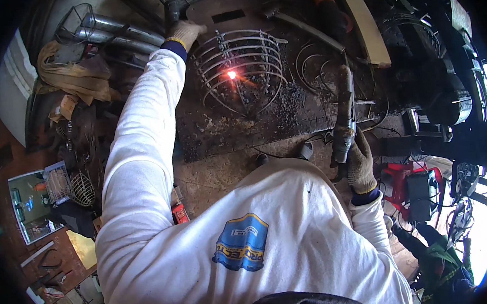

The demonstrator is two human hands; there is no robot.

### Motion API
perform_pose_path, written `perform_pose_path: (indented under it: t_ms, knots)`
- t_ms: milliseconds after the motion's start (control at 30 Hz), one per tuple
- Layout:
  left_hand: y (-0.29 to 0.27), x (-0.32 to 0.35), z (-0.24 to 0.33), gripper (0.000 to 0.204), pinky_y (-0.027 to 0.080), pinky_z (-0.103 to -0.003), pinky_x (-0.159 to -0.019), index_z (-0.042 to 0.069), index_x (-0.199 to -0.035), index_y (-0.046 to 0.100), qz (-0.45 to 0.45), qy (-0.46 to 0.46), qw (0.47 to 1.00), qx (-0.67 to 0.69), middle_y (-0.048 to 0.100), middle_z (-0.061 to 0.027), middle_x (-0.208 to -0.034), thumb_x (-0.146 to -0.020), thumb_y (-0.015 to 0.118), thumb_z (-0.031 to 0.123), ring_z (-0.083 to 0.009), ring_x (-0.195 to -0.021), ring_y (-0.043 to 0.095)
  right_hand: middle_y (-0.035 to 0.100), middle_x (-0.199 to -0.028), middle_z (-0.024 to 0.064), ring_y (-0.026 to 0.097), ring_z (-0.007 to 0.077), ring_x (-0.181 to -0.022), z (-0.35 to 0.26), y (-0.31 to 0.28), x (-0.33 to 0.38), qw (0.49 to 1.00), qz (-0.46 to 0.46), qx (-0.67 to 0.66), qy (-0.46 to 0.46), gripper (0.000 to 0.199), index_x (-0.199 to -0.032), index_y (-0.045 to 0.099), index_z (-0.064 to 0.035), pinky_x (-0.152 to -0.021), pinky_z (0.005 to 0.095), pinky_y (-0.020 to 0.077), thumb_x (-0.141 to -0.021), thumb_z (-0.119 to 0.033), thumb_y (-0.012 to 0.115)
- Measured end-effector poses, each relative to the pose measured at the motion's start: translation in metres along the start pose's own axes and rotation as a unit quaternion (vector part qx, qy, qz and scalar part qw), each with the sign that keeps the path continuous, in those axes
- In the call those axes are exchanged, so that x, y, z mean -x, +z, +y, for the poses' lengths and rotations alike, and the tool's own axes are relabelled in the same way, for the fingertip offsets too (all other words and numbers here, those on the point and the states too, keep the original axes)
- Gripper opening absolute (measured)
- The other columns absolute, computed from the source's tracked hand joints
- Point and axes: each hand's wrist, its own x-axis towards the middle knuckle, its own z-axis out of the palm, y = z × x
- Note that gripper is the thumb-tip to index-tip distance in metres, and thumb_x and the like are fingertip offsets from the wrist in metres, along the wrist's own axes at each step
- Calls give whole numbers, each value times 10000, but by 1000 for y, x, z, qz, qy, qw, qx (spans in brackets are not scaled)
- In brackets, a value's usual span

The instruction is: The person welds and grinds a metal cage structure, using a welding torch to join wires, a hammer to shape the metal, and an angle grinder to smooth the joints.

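A rounded cage of bent metal rods [240, 56] lies on the dark worktable, with one joint glowing red-orange. My left hand [185, 34], in a pale knit glove, is at the cage's far left edge. Its fingers are curled beside a dark handle-like part [173, 10], and what they grip is hidden. Beyond the cage lies a brown welding shield [199, 11] with a dark slot. At the table's near right edge, my gloved right hand [361, 164] is closed round the worn grey grip of a welding electrode holder [345, 98], which points away from me.
A hammer [308, 32] lies across the far right of the table, near an angle grinder [326, 2] and a tan block [365, 27]. Metal tubes [122, 34] and brown cloth [77, 76] are at left. A red machine [399, 184] and another person [437, 257] are at lower right.
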Motion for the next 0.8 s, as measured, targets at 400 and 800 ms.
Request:
perform_pose_path:
  t_ms: [400, 800]
  knots:
    - [-58, 59, 68, 316, 571, -410, -902, -11, -1251, 609, -13, 75, 789, 610, 703, -168, -1133, -995, 560, 167, -313, -1037, 695, 662, -1147, 75, 658, 124, -928, 5, 5, -7, 996, -20, 84, -22, 582, -1471, 422, -10, -787, 264, 557, -972, -188, 661]
    - [-113, 260, 2, 427, 528, -458, -974, 71, -1365, 580, 162, 165, 641, 732, 618, -105, -1323, -966, 669, 192, -271, -1145, 621, 686, -1146, 122, 695, 189, -910, -2, 7, -7, 988, -26, 91, -118, 465, -1426, 473, -19, -780, 311, 580, -1010, -185, 598]
